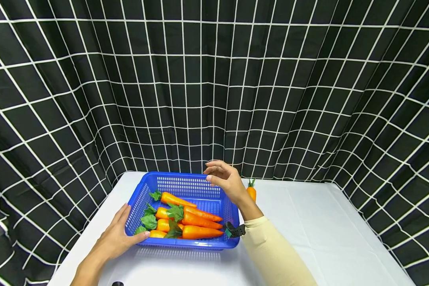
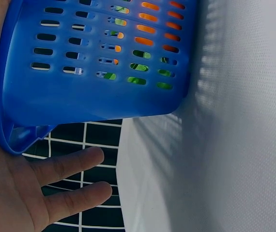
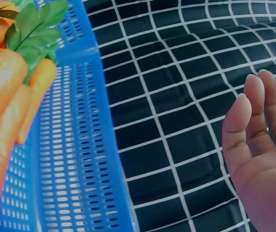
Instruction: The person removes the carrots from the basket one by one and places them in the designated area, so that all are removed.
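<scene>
A blue slotted plastic basket (image 1: 184,246) holds several orange carrots (image 1: 202,232) with green leafy tops. At its front left corner rests my left hand (image 1: 115,235), thumb by the front rim and fingers along the left side. The left wrist view shows two fingers of that hand stretched out straight beside the basket wall (image 2: 94,99). My right hand (image 1: 226,180) is raised over the basket's back right corner, loosely bent and holding nothing. Beyond the right forearm, another carrot (image 1: 251,192) lies on the table, partly hidden by the arm.
The basket stands on the left part of a white-covered table (image 1: 307,222). A black curtain (image 1: 214,87) with a white grid surrounds the table's back and sides. A small black object (image 1: 117,283) shows at the front edge of the head view.
</scene>
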`<act>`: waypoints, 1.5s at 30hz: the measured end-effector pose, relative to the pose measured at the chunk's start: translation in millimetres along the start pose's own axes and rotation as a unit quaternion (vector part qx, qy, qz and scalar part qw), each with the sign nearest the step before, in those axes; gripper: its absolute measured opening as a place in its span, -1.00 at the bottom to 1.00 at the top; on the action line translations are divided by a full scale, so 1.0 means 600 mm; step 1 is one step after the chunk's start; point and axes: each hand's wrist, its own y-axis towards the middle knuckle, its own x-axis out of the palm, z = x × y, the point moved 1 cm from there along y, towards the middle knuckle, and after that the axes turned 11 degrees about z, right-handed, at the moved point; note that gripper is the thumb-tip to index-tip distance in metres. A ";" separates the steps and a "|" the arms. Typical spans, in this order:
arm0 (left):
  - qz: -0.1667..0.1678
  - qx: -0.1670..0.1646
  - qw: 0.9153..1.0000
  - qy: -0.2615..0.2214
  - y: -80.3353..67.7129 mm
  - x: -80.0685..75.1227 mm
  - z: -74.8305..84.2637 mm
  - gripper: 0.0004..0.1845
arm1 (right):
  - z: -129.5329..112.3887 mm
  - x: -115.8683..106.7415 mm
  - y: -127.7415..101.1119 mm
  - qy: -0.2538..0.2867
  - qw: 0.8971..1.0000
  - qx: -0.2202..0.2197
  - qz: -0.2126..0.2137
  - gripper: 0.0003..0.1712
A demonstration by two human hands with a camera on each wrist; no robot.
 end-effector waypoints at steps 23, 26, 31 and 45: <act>0.006 0.000 1.000 -0.010 0.001 0.001 0.001 0.24 | 0.032 0.049 -0.006 -0.083 0.990 0.088 -0.078 -0.65; 0.006 0.001 1.000 -0.008 0.000 0.001 -0.001 0.25 | 0.061 0.051 -0.006 -0.093 0.987 0.099 -0.087 -0.64; 0.005 0.005 1.000 -0.009 0.001 0.002 -0.002 0.25 | 0.097 0.051 -0.007 -0.127 0.980 0.120 -0.094 -0.61; -0.001 0.006 1.000 -0.005 0.001 0.002 0.003 0.24 | 0.129 0.047 -0.018 -0.187 0.954 0.180 -0.148 -0.58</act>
